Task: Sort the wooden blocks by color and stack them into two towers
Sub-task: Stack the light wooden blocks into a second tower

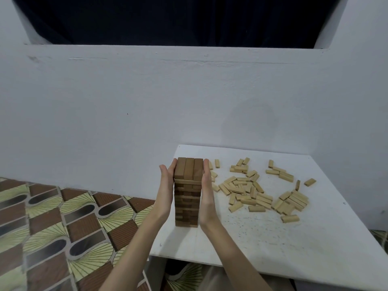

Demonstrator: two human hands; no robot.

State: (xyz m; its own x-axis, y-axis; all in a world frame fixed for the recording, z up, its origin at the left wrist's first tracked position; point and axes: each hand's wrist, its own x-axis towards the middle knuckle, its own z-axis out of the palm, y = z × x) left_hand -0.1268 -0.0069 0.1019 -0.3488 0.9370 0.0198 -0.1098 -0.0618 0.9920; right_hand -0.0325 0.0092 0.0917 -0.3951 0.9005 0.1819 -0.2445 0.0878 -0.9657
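Head view looks down on a white table (315,248) in the lower right of the frame, standing against a pale grey wall (126,101). The tabletop has many small dark specks, most of them in its middle part. Left of the table the floor (52,223) shows tiles with a pattern of brown rectangles, dark ovals and yellow-green fans. At the top of the frame a dark opening (178,17) sits above a ledge in the wall.

Near the left edge of the table stands a dark tower (187,194) of brown blocks, upright, with three blocks side by side on its top layer. The left hand (167,191) presses flat on the left side of the tower, fingers straight and pointing up. The right hand (206,191) presses the right side in the same way. Neither hand curls around the tower; both touch it with open palms.

To the right of the tower, the light blocks (260,190) lie scattered in a loose pile on the table, not stacked. A few single ones lie apart near the far and right edges.
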